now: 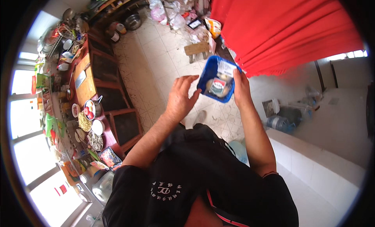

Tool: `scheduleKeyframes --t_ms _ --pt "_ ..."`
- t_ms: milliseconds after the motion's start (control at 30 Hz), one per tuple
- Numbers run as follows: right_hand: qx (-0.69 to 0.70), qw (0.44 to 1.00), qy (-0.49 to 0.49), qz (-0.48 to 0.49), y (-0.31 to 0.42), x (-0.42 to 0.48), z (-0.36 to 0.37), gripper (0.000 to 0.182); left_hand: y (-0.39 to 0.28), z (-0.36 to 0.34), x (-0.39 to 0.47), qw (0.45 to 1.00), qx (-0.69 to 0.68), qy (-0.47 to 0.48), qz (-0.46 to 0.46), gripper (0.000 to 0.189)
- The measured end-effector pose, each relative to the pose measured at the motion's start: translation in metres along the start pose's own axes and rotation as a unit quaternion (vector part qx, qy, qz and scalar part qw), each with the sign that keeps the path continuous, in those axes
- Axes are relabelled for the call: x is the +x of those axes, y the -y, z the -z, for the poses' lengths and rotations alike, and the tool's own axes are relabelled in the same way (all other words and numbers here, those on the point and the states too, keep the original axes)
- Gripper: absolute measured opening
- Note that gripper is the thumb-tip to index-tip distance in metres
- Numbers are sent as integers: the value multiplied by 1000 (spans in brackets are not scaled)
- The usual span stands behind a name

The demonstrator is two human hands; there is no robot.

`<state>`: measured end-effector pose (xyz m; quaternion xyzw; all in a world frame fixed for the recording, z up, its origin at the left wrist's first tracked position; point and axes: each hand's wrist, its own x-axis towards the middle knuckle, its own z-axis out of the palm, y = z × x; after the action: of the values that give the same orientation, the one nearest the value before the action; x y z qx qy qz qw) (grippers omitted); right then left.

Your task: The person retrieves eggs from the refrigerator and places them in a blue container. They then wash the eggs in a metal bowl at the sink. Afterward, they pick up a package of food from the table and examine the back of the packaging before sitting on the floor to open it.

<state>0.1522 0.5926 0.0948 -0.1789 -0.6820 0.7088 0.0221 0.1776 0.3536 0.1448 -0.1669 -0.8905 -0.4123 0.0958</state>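
In front of me, above the tiled floor, is a blue plastic food tray (202,80) wrapped in clear film. It bears a white label and a coloured sticker, and pale rounded food shows under the film; I cannot tell exactly what food. My right hand (242,89) grips the tray along its right side, fingers on the rim. My left hand (182,93) is at the tray's left side with thumb and fingers spread. Its thumb tip is close to the lower left edge, and whether it touches is unclear.
Along the left runs a counter with a wooden cutting board (83,80), a cleaver (80,79), a pot of tomatoes (91,109), noodles (84,121) and a white bowl (98,127). A small wooden stool (197,48) stands beyond the tray. A red curtain (281,30) hangs at right.
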Motion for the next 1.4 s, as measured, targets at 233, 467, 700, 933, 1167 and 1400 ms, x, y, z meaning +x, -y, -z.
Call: scheduleKeyframes --t_ms 233,467,700,933,1167,1400 --pt "-46 998 -6 49 7 4 -16 40 3 8 28 995 22 57 -76 47" --pt "-51 998 10 46 17 -10 -29 37 21 -7 33 977 112 157 -92 50" --pt "-96 995 12 31 15 -15 -35 39 27 -6 29 965 147 212 -47 44" --pt "-55 998 16 35 -2 -10 -36 39 28 -7 24 974 121 191 -23 41" --pt "-64 997 33 10 7 -13 -32 40 20 1 23 992 49 110 -39 49" --pt "-74 997 24 5 12 -20 -27 41 23 3 22 975 -198 69 77 44"
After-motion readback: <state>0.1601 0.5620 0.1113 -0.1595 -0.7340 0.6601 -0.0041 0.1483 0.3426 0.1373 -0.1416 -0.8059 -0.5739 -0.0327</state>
